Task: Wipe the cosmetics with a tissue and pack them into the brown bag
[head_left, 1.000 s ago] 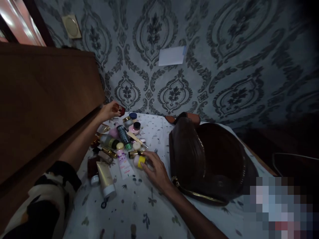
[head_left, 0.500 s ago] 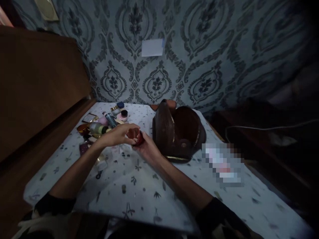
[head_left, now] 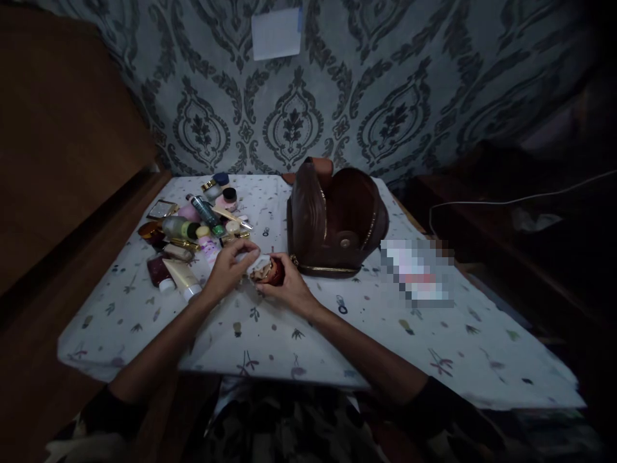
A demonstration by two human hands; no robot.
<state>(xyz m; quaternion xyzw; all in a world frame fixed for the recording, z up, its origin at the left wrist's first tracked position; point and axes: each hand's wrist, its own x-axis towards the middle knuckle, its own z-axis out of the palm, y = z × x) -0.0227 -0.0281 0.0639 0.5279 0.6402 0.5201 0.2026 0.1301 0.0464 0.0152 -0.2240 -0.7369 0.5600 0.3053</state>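
My right hand (head_left: 293, 288) is wrapped round a small red round container (head_left: 276, 272), tilted with its opening to the left. Small gold and whitish pieces show at that opening, too small to name. Just left of it, my left hand (head_left: 226, 273) has thumb and fingertips pressed together; what they hold, if anything, cannot be made out. Behind my right hand stands an open dark brown leather bag (head_left: 308, 222) with gold zips. Bottles, tubes and jars lie in a group beyond my left hand, among them a cream tube (head_left: 182, 278) and a dark red tube (head_left: 158, 271).
The table (head_left: 270, 347) has a white patterned cloth. A pixelated item (head_left: 419, 273) lies right of the bag. At the left rises a brown wooden panel (head_left: 62, 148). Patterned wallpaper is behind, with a white card (head_left: 276, 34). A pale cable (head_left: 520, 198) runs at the right.
The view has tipped downward. My left fingers have left the red container and closed beside it. The container has turned in my right hand, so its opening faces left.
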